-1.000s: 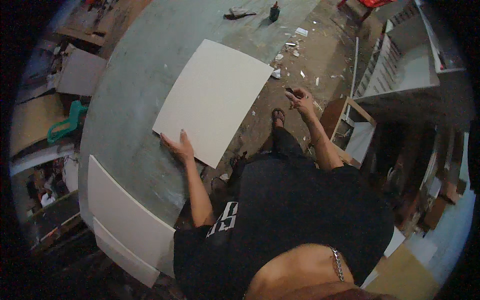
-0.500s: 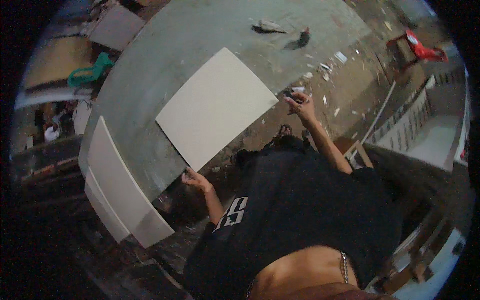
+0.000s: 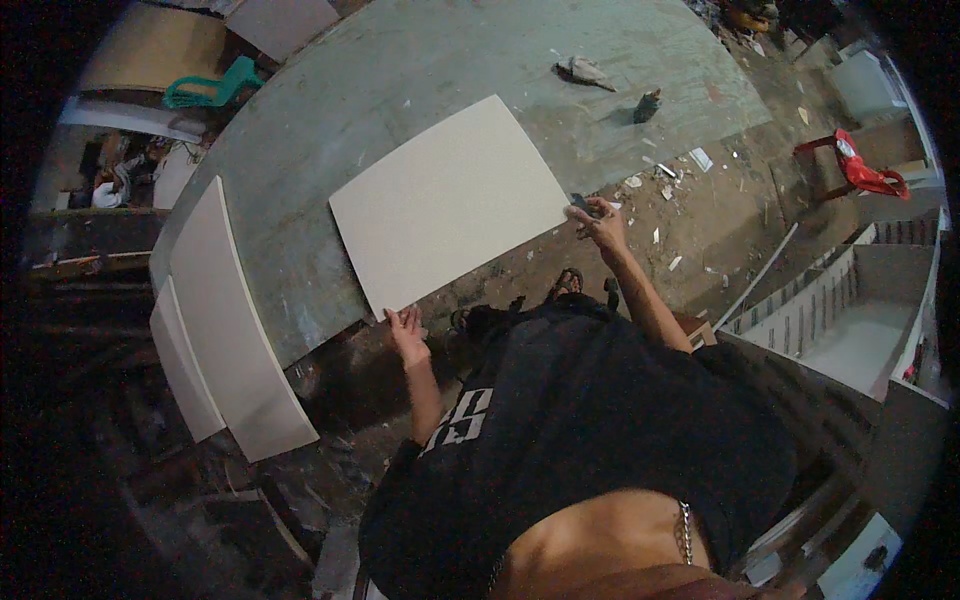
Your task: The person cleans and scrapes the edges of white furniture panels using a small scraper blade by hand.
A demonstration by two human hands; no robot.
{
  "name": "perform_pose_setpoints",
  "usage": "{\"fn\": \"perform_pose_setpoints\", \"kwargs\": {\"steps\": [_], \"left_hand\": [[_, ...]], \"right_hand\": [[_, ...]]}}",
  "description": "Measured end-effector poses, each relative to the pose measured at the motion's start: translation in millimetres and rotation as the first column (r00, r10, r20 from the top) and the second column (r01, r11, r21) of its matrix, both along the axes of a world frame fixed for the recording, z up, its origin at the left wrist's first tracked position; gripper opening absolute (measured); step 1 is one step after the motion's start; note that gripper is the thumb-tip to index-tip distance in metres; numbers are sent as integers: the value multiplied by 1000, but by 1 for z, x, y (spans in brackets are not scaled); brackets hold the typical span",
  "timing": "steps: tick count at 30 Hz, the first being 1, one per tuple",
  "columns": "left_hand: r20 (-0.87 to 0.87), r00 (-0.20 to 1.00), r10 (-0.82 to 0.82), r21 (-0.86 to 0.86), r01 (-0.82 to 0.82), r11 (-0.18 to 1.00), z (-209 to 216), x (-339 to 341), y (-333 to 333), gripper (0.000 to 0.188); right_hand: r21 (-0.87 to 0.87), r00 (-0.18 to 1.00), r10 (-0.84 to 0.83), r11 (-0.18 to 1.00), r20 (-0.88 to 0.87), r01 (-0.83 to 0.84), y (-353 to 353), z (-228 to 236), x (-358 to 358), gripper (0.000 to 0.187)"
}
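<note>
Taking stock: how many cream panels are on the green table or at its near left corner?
3: one panel on the table between the left hand and right hand; a second panel and third panel overlapping at that corner. Others may be hidden.

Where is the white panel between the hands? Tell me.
Upper middle of the head view: the white panel lies on the grey-green table, its lower corner by the left hand, right corner by the right hand.

White blocky print point(image 3: 462, 418) sat on the black shirt point(image 3: 610, 430), lower middle of frame; sideways, partly folded, not readable as whole words. No other text legible.
</note>
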State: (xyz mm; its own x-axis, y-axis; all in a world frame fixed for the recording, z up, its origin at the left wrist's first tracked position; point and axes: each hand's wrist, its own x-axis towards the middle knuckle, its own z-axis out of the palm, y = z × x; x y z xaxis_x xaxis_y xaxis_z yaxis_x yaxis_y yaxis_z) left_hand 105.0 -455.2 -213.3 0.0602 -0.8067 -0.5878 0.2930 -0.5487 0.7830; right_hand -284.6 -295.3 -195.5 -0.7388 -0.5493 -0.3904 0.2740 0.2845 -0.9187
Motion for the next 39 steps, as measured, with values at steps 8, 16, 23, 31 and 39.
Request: {"fn": "perform_pose_setpoints", "kwargs": {"steps": [8,16,23,31,39], "left_hand": [[162,978,-133,-19,137,990,33,77,-57,47],[516,506,-691,370,596,713,67,115,-116,53],[784,489,-384,-177,768,615,90,-38,-135,29],[889,449,-87,-403,859,315,27,-271,-197,39],[898,425,-115,-377,878,295,2,-301,-206,30]], "right_hand": [[-125,978,-130,980,166,152,15,-15,44,19],[-65,997,-51,997,-64,47,-2,14,38,25],[-21,867,341,927,-364,-374,-121,17,-59,20],[-21,622,562,732,-545,-681,-238,-2,-95,19],[182,360,568,685,-740,-706,-258,-28,-119,18]]}}
